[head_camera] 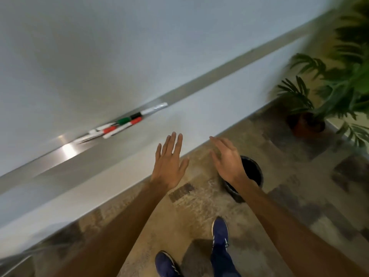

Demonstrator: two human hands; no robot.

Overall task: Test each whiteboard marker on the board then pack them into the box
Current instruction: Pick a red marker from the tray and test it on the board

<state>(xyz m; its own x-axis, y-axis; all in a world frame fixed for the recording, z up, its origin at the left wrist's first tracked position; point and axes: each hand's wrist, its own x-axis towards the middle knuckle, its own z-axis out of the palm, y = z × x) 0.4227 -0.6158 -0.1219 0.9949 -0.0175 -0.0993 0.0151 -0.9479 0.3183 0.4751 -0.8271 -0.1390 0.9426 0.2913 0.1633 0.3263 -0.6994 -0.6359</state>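
Red, green, black markers (123, 121) show blurred labels.

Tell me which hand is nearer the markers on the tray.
Left. The left hand is open just right of the markers; the right hand is farther right, over the black bin.

Bare left hand (169, 166) and right hand (229, 158); forearms bare to frame edge. Footwear: navy trainers. R shoe (219, 232) w/ white side stripes, white laces. L shoe (166, 264) same navy, white stripes, partly cut off. Dark blue trouser leg (221, 262) above R shoe.
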